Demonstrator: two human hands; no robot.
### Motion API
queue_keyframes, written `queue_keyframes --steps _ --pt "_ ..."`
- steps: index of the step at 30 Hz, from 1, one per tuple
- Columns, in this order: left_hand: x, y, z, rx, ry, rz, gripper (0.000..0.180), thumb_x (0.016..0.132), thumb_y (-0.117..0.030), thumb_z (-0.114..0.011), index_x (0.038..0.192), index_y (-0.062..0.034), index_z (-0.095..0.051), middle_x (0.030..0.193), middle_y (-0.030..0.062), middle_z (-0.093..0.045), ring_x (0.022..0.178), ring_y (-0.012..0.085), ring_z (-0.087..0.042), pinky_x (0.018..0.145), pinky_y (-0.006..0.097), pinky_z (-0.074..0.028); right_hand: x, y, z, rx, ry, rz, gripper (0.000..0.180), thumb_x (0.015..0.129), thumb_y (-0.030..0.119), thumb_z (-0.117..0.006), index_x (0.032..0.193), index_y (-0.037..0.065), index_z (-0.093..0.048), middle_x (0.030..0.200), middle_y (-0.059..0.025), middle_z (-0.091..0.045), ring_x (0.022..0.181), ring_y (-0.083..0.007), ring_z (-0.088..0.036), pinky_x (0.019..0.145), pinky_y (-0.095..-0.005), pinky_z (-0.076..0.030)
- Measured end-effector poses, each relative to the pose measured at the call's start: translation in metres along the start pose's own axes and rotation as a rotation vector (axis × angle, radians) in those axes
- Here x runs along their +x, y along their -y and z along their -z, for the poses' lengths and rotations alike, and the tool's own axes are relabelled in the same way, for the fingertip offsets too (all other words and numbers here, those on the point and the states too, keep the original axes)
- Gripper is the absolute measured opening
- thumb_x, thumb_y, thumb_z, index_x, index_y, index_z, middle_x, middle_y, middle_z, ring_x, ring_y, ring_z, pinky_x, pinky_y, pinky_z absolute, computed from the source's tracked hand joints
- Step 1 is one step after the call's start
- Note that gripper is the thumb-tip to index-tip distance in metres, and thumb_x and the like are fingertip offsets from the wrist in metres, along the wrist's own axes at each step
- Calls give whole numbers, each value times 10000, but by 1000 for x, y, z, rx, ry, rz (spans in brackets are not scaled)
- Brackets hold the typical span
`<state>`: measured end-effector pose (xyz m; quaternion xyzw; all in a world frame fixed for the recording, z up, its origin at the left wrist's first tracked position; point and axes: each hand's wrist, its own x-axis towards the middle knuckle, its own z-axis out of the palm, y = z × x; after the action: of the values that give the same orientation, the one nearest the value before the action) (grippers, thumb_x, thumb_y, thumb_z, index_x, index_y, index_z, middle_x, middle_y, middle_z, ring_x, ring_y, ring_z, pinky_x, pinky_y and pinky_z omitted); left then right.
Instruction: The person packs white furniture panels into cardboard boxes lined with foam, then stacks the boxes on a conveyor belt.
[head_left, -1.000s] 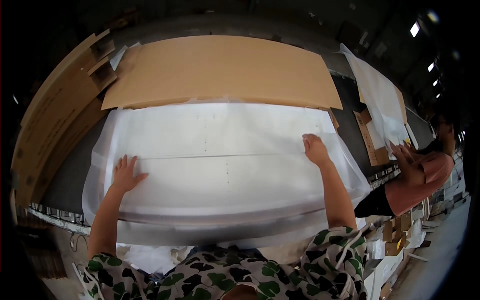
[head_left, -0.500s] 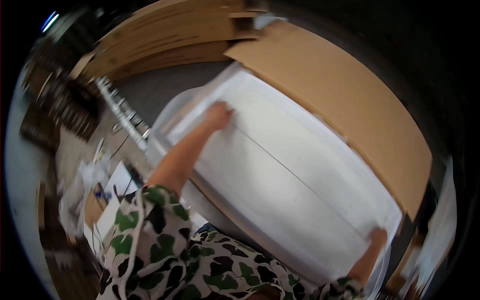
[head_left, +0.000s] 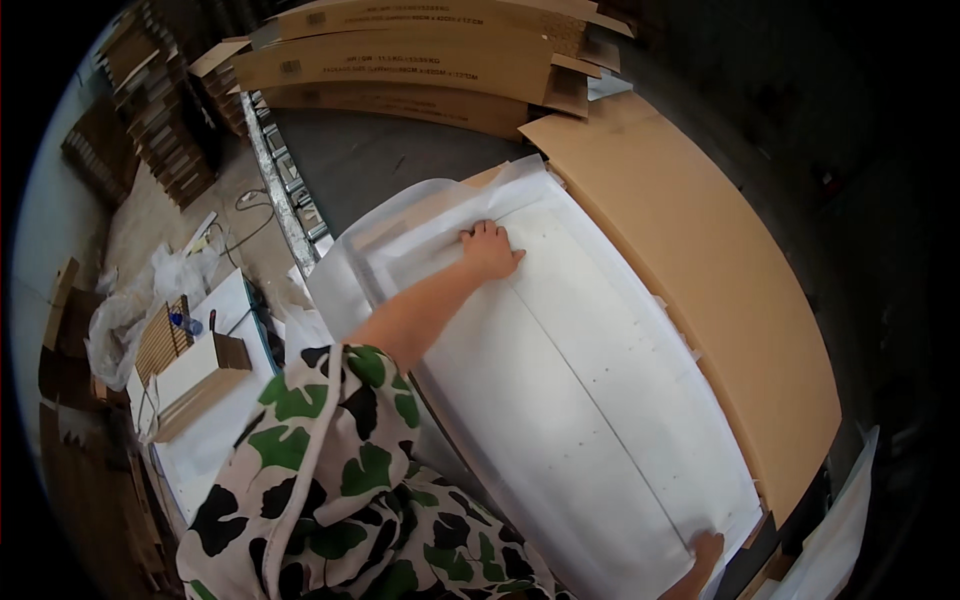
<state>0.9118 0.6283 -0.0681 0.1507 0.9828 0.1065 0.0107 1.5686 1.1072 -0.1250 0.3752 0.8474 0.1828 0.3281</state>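
The left hand point(head_left: 489, 249) lies flat with spread fingers on the white panel point(head_left: 580, 400), near the panel's far end. The right hand point(head_left: 703, 553) rests on the panel's other end, fingers on the surface; only part of it shows. The panel lies in thin white wrapping point(head_left: 350, 270) on the grey table point(head_left: 380, 160), beside a brown cardboard sheet point(head_left: 700, 270).
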Motion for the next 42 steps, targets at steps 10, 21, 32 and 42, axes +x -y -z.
queue_keyframes --steps 10,21,32,42 --pt "-36 73 46 12 235 -218 339 840 -296 -530 923 16 -631 965 192 -625 919 344 -585 808 417 -453 -85 55 71 611 -80 -206 432 840 232 -462 1150 -70 -455 1031 -273 -573 968 -417 -553 847 -447 -438" --pt "-153 210 161 -642 -271 -207 235 861 -145 -587 1053 -18 -629 1049 90 -636 979 161 -573 855 269 -434 -78 104 91 715 -77 -181 381 847 288 -507 1037 -33 -583 1033 -264 -580 974 -411 -544 818 -468 -457" --pt "-186 466 121 -975 -327 72 248 889 -136 -548 1047 43 -613 984 76 -645 913 126 -574 835 248 -432 -280 384 387 967 -783 377 280 805 141 -604 1064 37 -583 1185 -202 -515 1063 -364 -493 895 -382 -426" --pt "-304 638 155 -1112 -457 617 268 841 -214 -634 953 29 -653 819 25 -641 761 85 -550 721 222 -431 -321 610 589 794 -968 853 316 806 101 -591 1115 55 -545 1250 -185 -461 1110 -357 -460 916 -390 -410"
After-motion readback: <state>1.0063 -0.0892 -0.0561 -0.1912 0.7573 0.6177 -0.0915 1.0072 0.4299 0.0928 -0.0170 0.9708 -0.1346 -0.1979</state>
